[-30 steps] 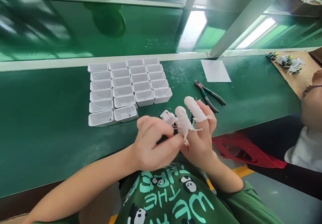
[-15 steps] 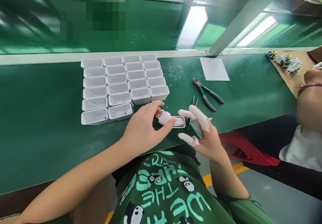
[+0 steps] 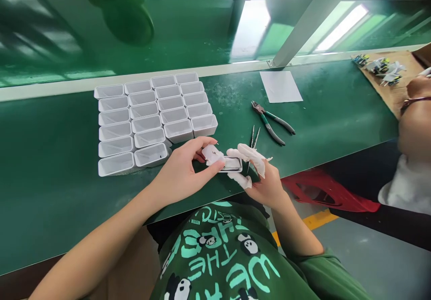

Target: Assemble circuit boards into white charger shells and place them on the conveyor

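Note:
My left hand [image 3: 183, 169] pinches a small white plastic part [image 3: 211, 154] between thumb and fingers, just above the green bench. My right hand [image 3: 259, 174], with white cots on several fingertips, grips the other end of a small white rectangular case [image 3: 231, 164] that lies under that part. Both hands meet at the case near the bench's front edge. Metal tweezers [image 3: 254, 137] lie just behind my right hand. A block of several open white plastic shells [image 3: 151, 118] stands in rows to the left of my hands.
Green-handled pliers [image 3: 272, 122] and a white paper sheet [image 3: 280, 86] lie behind my right hand. A cardboard sheet [image 3: 400, 89] with small components lies at the far right, beside another person [image 3: 414, 147]. A red stool [image 3: 330, 194] stands below the bench edge.
My hands came down from in front of my chest to the bench. The left hand brought the white part onto the case and the right hand closed on the case's end.

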